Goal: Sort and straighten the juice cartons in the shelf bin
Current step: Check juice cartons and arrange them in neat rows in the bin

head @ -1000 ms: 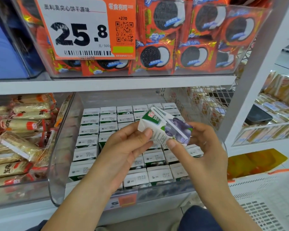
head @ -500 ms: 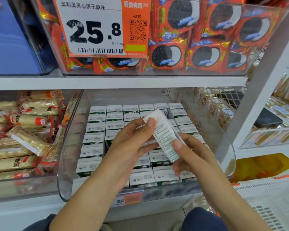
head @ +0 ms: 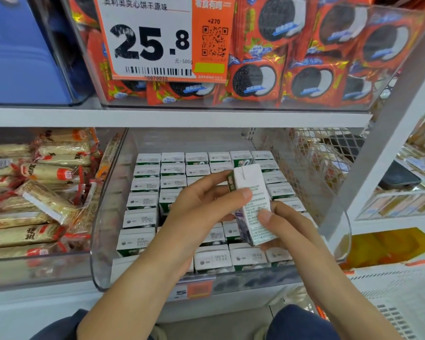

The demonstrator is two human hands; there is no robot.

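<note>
A small white juice carton [head: 252,192] with purple print is held upright above the clear plastic shelf bin [head: 101,241]. My left hand [head: 201,214] pinches its upper part, thumb on the printed side. My right hand [head: 282,227] grips its lower end from below. Inside the bin, several rows of white-topped, green-sided cartons [head: 145,185] stand packed upright. One carton [head: 241,158] in the back row sits higher and shows its green face. A gap shows beside my left hand in the middle rows.
Wrapped wafer bars [head: 35,192] fill the bin to the left. The shelf above [head: 157,116] carries red cookie packs [head: 304,77] and a big price tag [head: 147,38]. A mesh divider [head: 304,163] bounds the right side. A white basket [head: 402,290] sits at lower right.
Both hands turned the carton from lying tilted with its purple face showing to standing upright with its text side toward me, and the view moved closer to the bin.
</note>
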